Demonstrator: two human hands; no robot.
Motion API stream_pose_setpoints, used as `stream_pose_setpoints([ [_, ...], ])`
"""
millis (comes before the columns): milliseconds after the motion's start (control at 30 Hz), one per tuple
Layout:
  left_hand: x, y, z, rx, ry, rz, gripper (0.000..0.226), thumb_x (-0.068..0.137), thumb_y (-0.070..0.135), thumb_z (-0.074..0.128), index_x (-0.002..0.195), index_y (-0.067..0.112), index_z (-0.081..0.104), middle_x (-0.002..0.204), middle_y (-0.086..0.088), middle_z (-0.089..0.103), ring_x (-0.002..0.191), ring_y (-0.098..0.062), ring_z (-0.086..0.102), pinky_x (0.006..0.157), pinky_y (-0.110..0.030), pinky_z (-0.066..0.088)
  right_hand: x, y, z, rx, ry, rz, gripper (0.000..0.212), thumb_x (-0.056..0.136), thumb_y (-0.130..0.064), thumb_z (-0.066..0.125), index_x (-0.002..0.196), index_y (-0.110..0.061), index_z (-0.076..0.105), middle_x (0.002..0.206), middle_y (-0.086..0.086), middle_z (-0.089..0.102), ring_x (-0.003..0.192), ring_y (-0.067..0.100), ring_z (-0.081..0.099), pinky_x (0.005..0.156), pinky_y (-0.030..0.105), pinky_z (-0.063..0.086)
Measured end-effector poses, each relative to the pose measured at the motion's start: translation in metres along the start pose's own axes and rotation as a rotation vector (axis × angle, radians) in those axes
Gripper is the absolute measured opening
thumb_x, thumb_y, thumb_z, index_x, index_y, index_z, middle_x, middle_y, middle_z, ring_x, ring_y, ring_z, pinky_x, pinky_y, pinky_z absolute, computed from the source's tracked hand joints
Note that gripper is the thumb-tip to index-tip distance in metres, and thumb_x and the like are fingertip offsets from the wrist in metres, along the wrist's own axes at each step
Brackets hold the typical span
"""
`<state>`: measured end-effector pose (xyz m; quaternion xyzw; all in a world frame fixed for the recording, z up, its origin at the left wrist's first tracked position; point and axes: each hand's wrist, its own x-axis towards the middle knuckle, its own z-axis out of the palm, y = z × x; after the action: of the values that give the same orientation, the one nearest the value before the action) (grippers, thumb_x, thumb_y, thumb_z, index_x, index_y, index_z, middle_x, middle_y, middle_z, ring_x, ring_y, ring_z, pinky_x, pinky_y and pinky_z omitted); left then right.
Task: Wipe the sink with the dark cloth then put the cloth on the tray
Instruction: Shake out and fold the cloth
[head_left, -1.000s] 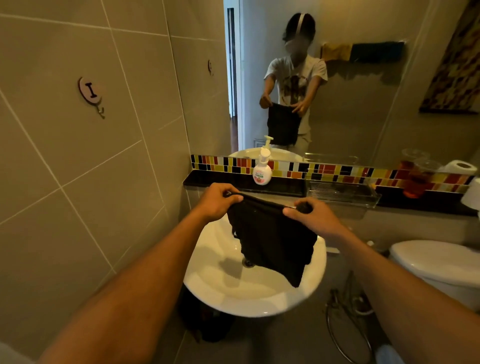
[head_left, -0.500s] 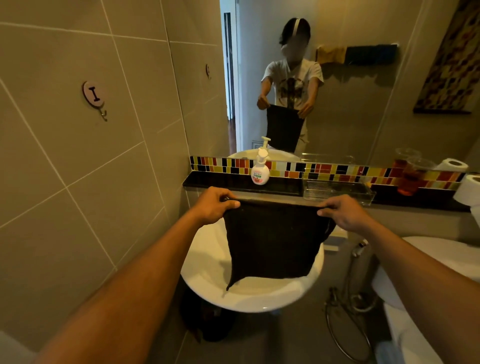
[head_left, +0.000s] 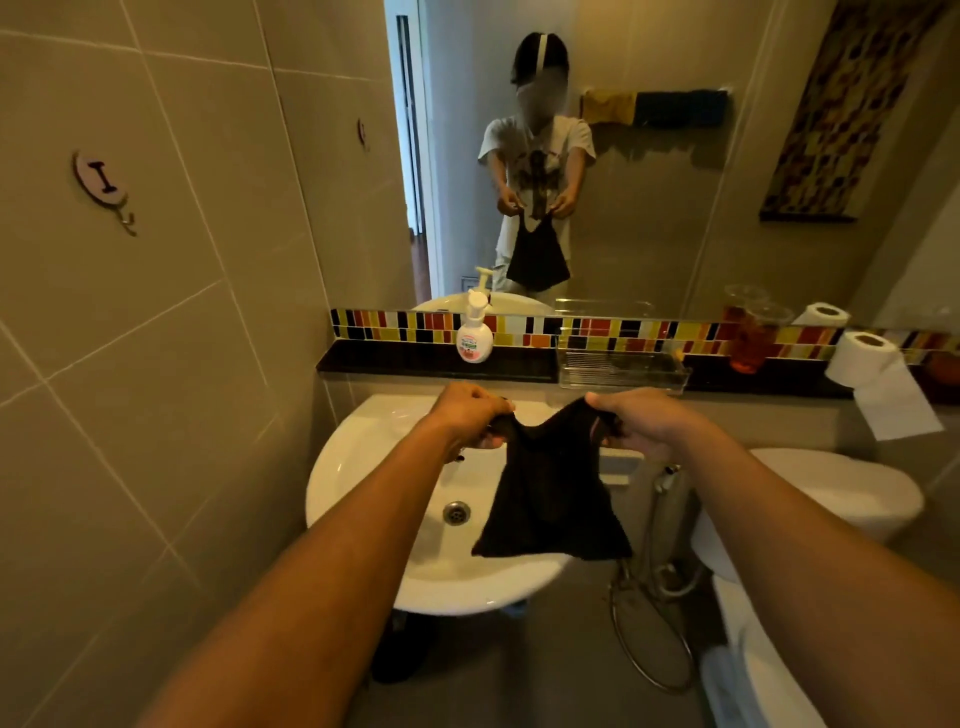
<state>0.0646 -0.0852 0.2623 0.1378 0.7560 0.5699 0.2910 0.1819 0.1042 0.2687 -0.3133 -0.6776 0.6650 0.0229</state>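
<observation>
The dark cloth (head_left: 550, 493) hangs in the air over the right half of the white sink (head_left: 374, 467). My left hand (head_left: 467, 415) pinches its upper left corner and my right hand (head_left: 644, 421) pinches its upper right corner. The top edge sags between the two hands and the lower part flares out above the sink's front rim. The drain (head_left: 456, 513) shows to the left of the cloth. The clear plastic tray (head_left: 623, 370) sits on the dark ledge behind the sink, just beyond my right hand.
A white soap pump bottle (head_left: 475, 338) stands on the ledge left of the tray. An amber cup (head_left: 748, 343) and a toilet roll (head_left: 865, 358) stand further right. A toilet (head_left: 841, 493) and a hose are at the right, a tiled wall at the left.
My hands have come closer together and lower, so the cloth that was stretched flat now sags and bunches at the top. The view has tilted down onto the sink.
</observation>
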Motion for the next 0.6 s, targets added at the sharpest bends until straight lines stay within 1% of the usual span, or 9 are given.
stream_pose_setpoints([
  [67, -0.001, 0.005, 0.019, -0.040, -0.057, -0.041, 0.018, 0.088, 0.016, 0.067, 0.101, 0.006, 0.060, 0.086, -0.012, 0.067, 0.071, -0.018, 0.070, 0.058, -0.024, 0.059, 0.000, 0.000, 0.007, 0.056, -0.015, -0.022, 0.021, 0.092, -0.014, 0.059, 0.110, -0.005, 0.061, 0.113, 0.015, 0.067, 0.104, 0.025, 0.064, 0.083, 0.035, 0.054],
  [133, -0.002, 0.009, 0.034, -0.068, -0.088, -0.041, 0.022, 0.088, 0.016, 0.066, 0.106, 0.004, 0.060, 0.087, -0.012, 0.068, 0.071, -0.019, 0.072, 0.058, -0.024, 0.060, -0.003, 0.003, 0.014, 0.054, -0.021, -0.064, 0.017, 0.092, -0.011, 0.057, 0.106, -0.004, 0.063, 0.111, 0.016, 0.067, 0.103, 0.026, 0.064, 0.085, 0.035, 0.054],
  [200, -0.002, 0.012, 0.047, -0.083, -0.091, -0.006, 0.018, 0.090, 0.018, 0.064, 0.100, 0.003, 0.061, 0.087, -0.012, 0.067, 0.071, -0.019, 0.071, 0.057, -0.024, 0.060, -0.006, 0.008, 0.018, 0.016, -0.031, -0.104, 0.016, 0.093, -0.012, 0.056, 0.103, -0.003, 0.065, 0.107, 0.015, 0.067, 0.099, 0.025, 0.065, 0.083, 0.034, 0.054],
  [267, -0.002, 0.015, 0.057, -0.104, -0.073, 0.008, 0.012, 0.091, 0.018, 0.062, 0.090, 0.006, 0.061, 0.085, -0.011, 0.066, 0.071, -0.019, 0.069, 0.054, -0.023, 0.059, -0.008, 0.012, 0.019, -0.010, -0.041, -0.134, 0.016, 0.094, -0.013, 0.054, 0.100, -0.005, 0.066, 0.101, 0.013, 0.068, 0.099, 0.025, 0.065, 0.085, 0.035, 0.054],
  [333, -0.001, 0.016, 0.065, -0.120, -0.055, -0.002, 0.011, 0.092, 0.019, 0.061, 0.088, 0.008, 0.060, 0.087, -0.011, 0.065, 0.071, -0.020, 0.068, 0.052, -0.022, 0.058, -0.008, 0.016, 0.018, 0.021, -0.056, -0.154, 0.015, 0.095, -0.013, 0.052, 0.094, -0.008, 0.066, 0.097, 0.011, 0.067, 0.099, 0.024, 0.064, 0.093, 0.038, 0.051],
  [400, 0.002, 0.015, 0.070, -0.134, -0.048, -0.019, 0.010, 0.093, 0.018, 0.059, 0.089, 0.009, 0.060, 0.093, -0.013, 0.066, 0.075, -0.022, 0.069, 0.052, -0.022, 0.059, -0.009, 0.019, 0.016, 0.052, -0.079, -0.170, 0.014, 0.094, -0.011, 0.052, 0.092, -0.008, 0.066, 0.097, 0.011, 0.067, 0.098, 0.023, 0.063, 0.092, 0.036, 0.050],
  [467, 0.003, 0.015, 0.073, -0.134, -0.043, -0.023, 0.010, 0.094, 0.017, 0.057, 0.091, 0.009, 0.060, 0.099, -0.015, 0.068, 0.076, -0.023, 0.071, 0.052, -0.022, 0.058, -0.010, 0.022, 0.012, 0.052, -0.111, -0.184, 0.015, 0.092, -0.009, 0.054, 0.098, -0.005, 0.067, 0.101, 0.012, 0.068, 0.101, 0.023, 0.063, 0.088, 0.032, 0.050],
  [533, 0.004, 0.016, 0.076, -0.142, -0.050, -0.021, 0.011, 0.095, 0.014, 0.054, 0.098, 0.005, 0.061, 0.099, -0.017, 0.069, 0.074, -0.023, 0.071, 0.051, -0.023, 0.058, -0.010, 0.024, 0.008, 0.026, -0.134, -0.194, 0.021, 0.090, -0.008, 0.058, 0.108, -0.001, 0.067, 0.111, 0.014, 0.068, 0.108, 0.025, 0.063, 0.095, 0.035, 0.048],
  [600, 0.003, 0.016, 0.078, -0.155, -0.077, -0.021, 0.017, 0.097, 0.008, 0.047, 0.102, 0.001, 0.062, 0.092, -0.016, 0.069, 0.071, -0.022, 0.070, 0.053, -0.023, 0.059, -0.009, 0.026, 0.004, 0.002, -0.131, -0.197, 0.027, 0.088, -0.006, 0.061, 0.114, -0.003, 0.066, 0.115, 0.014, 0.068, 0.110, 0.026, 0.063, 0.101, 0.038, 0.046],
])
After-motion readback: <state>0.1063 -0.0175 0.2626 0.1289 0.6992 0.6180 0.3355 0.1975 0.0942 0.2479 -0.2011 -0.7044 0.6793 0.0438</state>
